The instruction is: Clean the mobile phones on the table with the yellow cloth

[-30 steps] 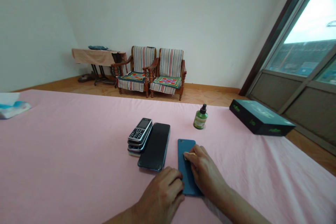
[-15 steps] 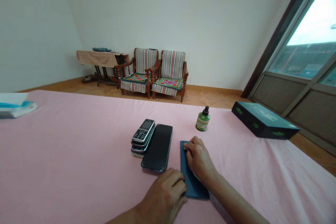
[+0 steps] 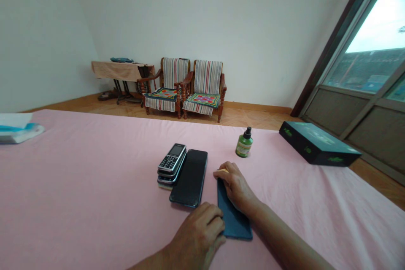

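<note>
A blue smartphone [image 3: 236, 224] lies flat on the pink cloth in front of me. My left hand [image 3: 201, 230] grips its lower left edge, fingers curled against the side. Over the phone's upper end is my right hand [image 3: 236, 183], its fingers pinched on a small pale yellow piece [image 3: 224, 170], mostly hidden by them. Left of the hands lies a black smartphone [image 3: 190, 179], screen up. Against it rests a stack of several phones, with a silver and black keypad phone [image 3: 172, 159] on top.
A green spray bottle [image 3: 244, 143] with a black top stands beyond my right hand. Farther right sits a flat black box [image 3: 316, 143]. A white and blue packet [image 3: 19, 128] lies at the far left of the pink cloth [image 3: 95, 185]. Two wooden chairs [image 3: 207, 80] stand by the wall.
My right hand has shifted slightly up and left to the phone's top corner, covering it, with the pale yellow piece in its fingers. My left hand stays at the phone's edge.
</note>
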